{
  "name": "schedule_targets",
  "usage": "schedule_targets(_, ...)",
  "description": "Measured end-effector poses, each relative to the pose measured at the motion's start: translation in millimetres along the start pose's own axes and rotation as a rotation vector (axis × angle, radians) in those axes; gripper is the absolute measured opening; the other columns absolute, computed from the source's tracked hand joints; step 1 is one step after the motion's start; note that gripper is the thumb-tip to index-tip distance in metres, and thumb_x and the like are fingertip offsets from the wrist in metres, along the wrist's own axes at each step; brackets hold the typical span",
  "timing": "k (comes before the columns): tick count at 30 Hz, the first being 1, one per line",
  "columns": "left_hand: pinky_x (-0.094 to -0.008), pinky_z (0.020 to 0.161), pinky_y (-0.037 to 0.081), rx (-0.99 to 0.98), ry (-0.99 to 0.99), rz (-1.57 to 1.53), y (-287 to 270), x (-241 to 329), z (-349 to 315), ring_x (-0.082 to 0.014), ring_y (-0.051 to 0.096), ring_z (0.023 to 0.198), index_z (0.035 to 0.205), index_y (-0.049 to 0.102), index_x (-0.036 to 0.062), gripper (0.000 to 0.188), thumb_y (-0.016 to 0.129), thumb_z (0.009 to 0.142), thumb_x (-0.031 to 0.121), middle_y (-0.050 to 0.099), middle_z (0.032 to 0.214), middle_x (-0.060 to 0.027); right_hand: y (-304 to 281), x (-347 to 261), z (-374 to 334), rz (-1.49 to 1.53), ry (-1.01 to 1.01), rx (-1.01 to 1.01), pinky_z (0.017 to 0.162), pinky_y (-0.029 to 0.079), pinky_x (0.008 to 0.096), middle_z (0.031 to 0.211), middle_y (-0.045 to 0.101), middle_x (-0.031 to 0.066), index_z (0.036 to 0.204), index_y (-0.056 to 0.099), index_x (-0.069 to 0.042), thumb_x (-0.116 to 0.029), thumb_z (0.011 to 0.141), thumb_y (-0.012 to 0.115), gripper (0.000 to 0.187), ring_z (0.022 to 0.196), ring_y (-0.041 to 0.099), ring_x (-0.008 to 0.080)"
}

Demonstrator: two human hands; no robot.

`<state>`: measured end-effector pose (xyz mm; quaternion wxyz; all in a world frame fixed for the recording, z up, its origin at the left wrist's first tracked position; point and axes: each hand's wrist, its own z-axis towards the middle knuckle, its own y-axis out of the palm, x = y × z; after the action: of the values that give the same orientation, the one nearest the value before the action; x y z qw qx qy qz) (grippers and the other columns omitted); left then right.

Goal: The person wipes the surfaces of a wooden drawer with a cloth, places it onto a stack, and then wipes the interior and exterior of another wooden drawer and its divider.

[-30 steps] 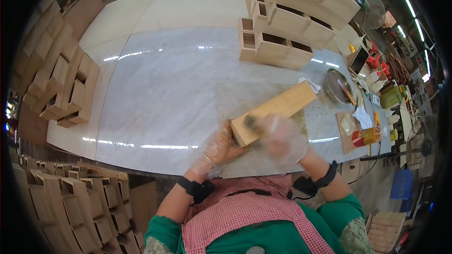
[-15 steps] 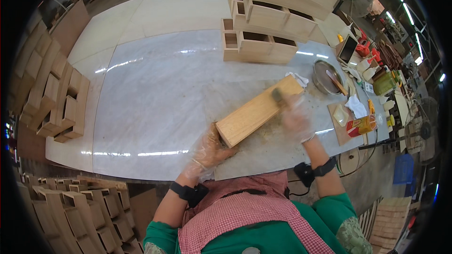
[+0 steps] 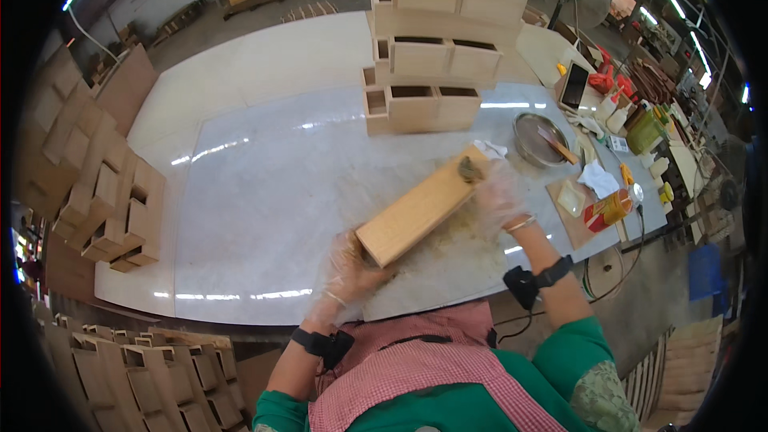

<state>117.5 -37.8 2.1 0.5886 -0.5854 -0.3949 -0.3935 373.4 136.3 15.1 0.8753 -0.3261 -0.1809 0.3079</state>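
A long light wooden box [image 3: 420, 206] lies slanted on the glossy white worktable [image 3: 264, 192], its far end up and to the right. My left hand [image 3: 350, 266], in a clear plastic glove, grips the box's near end. My right hand [image 3: 494, 188], also gloved, presses a small dark pad [image 3: 469, 168] onto the box's far end. Both forearms come in from the lower edge, each with a black wrist strap.
Stacked wooden drawer boxes [image 3: 424, 72] stand at the far side of the table. More wooden boxes [image 3: 112, 208] are piled at the left edge. A round metal pan [image 3: 540, 140], bottles, a phone and a board with small items sit to the right.
My right hand has slid the pad from the box's near end up to its far end. My left hand has stayed on the near end.
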Motion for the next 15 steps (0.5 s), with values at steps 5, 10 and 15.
schedule_targets(5, -0.0326, 0.099, 0.041, 0.17, 0.134, -0.058, -24.7, 41.9, -9.9, -0.0164, 0.052, 0.111, 0.127, 0.043, 0.0029, 0.077, 0.085, 0.063, 0.01, 0.056, 0.119, -0.0078, -87.5, 3.8, 57.0, 0.248, 0.289, -0.213, 0.059, 0.048, 0.0363, 0.081, 0.062, 0.0107, 0.098, 0.066, -0.01, -0.013, 0.082, 0.06, 0.017, 0.068, 0.06, 0.0255)
schedule_targets(10, -0.0341, 0.098, 0.041, 0.149, 0.338, -0.027, -52.0, 140.3, -1.1, -0.0182, 0.05, 0.114, 0.129, 0.04, 0.0024, 0.079, 0.084, 0.064, 0.012, 0.053, 0.119, -0.0091, -160.2, -29.3, 102.3, 0.649, 0.471, -0.253, 0.064, 0.05, 0.0396, 0.1, 0.065, 0.0127, 0.115, 0.065, -0.012, -0.013, 0.082, 0.061, 0.033, 0.082, 0.063, 0.0264)
schedule_targets(15, -0.0337, 0.1, 0.039, 0.049, 0.357, 0.035, -47.2, 160.3, 24.3, -0.0184, 0.049, 0.115, 0.13, 0.041, 0.0026, 0.076, 0.08, 0.065, 0.008, 0.053, 0.122, -0.0103, -145.3, -38.9, 104.1, 0.436, -0.075, -0.202, 0.075, 0.051, 0.0377, 0.096, 0.063, 0.012, 0.118, 0.062, -0.01, -0.013, 0.079, 0.06, 0.038, 0.087, 0.061, 0.0278)
